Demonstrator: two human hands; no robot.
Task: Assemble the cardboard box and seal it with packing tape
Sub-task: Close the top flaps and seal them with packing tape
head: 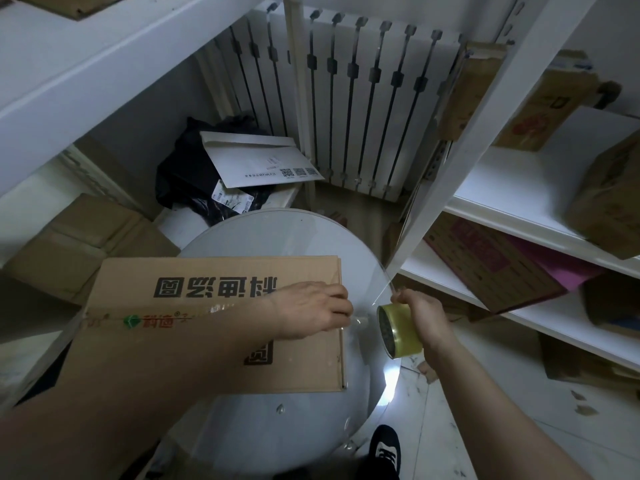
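Note:
A brown cardboard box (pixel 194 344) with black printed characters lies on a round glass table (pixel 277 233), its top flaps closed. Clear tape runs along the middle seam toward the right edge. My left hand (pixel 313 311) presses down on the box's right edge where the tape ends, fingers curled over it. My right hand (pixel 424 313) holds a roll of yellowish clear packing tape (pixel 398 330) just off the box's right side. A short stretch of tape spans the gap between roll and box.
White metal shelving (pixel 519 209) with cardboard boxes stands close on the right; a shelf post (pixel 460 161) slants just above the tape roll. A white radiator (pixel 349 98) is behind. Flattened cartons (pixel 79 244) lie at left. A white envelope (pixel 259 161) rests on dark bags. My shoe (pixel 384 452) is below.

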